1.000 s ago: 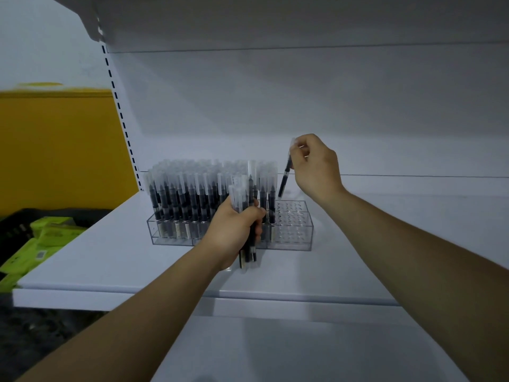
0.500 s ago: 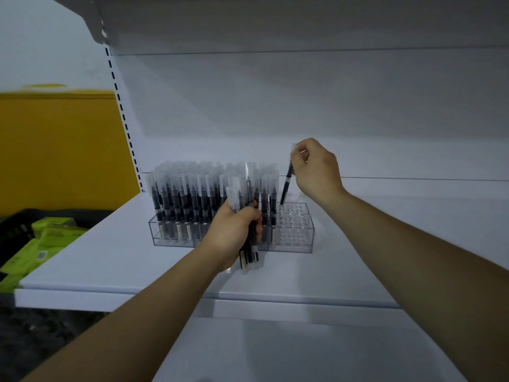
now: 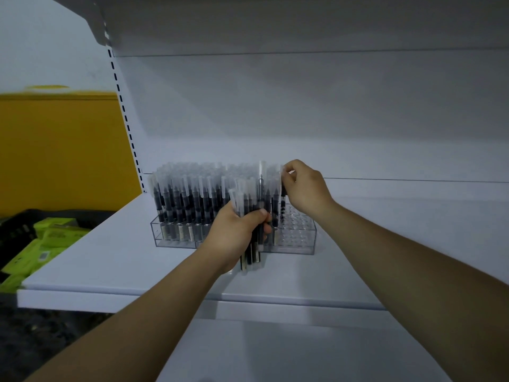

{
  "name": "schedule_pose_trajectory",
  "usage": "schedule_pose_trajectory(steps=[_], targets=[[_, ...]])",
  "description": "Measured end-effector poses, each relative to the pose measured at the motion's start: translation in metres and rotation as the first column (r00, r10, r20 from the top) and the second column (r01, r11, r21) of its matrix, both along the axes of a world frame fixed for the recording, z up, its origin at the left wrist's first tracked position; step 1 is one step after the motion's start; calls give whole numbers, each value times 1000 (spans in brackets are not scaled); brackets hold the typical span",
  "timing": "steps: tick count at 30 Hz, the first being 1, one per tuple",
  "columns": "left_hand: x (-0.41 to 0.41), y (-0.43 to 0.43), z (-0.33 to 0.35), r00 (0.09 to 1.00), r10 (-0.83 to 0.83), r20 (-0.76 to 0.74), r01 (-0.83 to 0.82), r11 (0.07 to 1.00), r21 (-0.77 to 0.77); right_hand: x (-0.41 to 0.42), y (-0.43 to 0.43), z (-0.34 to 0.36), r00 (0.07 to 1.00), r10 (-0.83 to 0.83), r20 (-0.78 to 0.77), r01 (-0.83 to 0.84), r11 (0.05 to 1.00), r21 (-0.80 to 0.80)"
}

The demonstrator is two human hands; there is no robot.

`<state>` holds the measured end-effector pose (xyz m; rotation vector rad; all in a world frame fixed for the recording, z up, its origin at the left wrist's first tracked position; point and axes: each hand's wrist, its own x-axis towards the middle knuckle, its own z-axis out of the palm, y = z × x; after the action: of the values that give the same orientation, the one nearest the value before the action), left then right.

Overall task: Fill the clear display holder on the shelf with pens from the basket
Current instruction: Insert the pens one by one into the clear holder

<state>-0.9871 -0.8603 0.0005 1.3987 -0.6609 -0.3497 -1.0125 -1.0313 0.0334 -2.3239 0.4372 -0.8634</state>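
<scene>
While the right hand (image 3: pixel 305 188), wrist bent and fingers curled, pinches the cap end of a single pen (image 3: pixel 281 209) at centre frame, the pen stands almost upright over the clear display holder (image 3: pixel 298 245), at the edge of the filled rows; whether its tip sits in a hole cannot be told. Just left and lower, the left hand (image 3: pixel 237 234) is wrapped in a fist round a bundle of pens (image 3: pixel 252 256), held upright in front of the holder, their lower ends poking out beneath the fist. Both bare forearms reach in from the bottom corners. Capped pens (image 3: pixel 187 194) pack most of the holder, leaving its right end open. It stands on a white shelf (image 3: pixel 110 257). At lower left, a dark basket (image 3: pixel 16 226) holds green boxes (image 3: pixel 52 237).
</scene>
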Motion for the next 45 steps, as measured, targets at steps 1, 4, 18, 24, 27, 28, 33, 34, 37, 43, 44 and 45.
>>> schedule_pose_trajectory(steps=[1, 4, 18, 24, 27, 28, 33, 34, 37, 43, 44, 45], targets=[[-1, 0, 0, 1000, 4, 10, -4, 1000, 0, -2, 1, 1, 1000, -4, -10, 4, 1000, 4], [-3, -1, 0, 999, 23, 24, -23, 1000, -3, -10, 5, 6, 998, -32, 53, 32, 999, 5], [-16, -9, 8, 991, 75, -107, -83, 994, -76, -39, 22, 37, 952, 60, 299, -149, 947, 285], [-6, -1, 9, 982, 137, -129, -144, 989, -46, -35, 2, 44, 907, -60, 417, -35, 975, 217], [-9, 0, 9, 989, 97, -115, -102, 994, -35, -29, -1, 33, 931, -46, 361, 3, 993, 117], [-11, 0, 10, 990, 80, -113, -85, 996, -35, -27, -2, 30, 937, -45, 347, 12, 995, 98], [-12, 0, 9, 995, 37, -91, -38, 999, -16, -19, -4, 25, 940, -58, 337, 14, 991, 130], [-11, 0, 8, 995, 34, -91, -35, 999, -12, -18, -4, 25, 940, -55, 336, 13, 992, 126], [-8, -1, 5, 994, 46, -96, -46, 999, 0, -16, -2, 24, 947, -30, 318, 0, 996, 93], [-2, -2, 0, 994, 44, -97, -46, 999, -13, -14, 4, 6, 976, -1, 217, -4, 1000, 21], [-2, -2, 0, 995, 39, -96, -41, 999, -18, -15, 6, 3, 979, -3, 203, -1, 1000, 20], [-2, -2, 0, 995, 33, -96, -36, 999, -25, -15, 8, 3, 980, -7, 198, 2, 1000, 23]])
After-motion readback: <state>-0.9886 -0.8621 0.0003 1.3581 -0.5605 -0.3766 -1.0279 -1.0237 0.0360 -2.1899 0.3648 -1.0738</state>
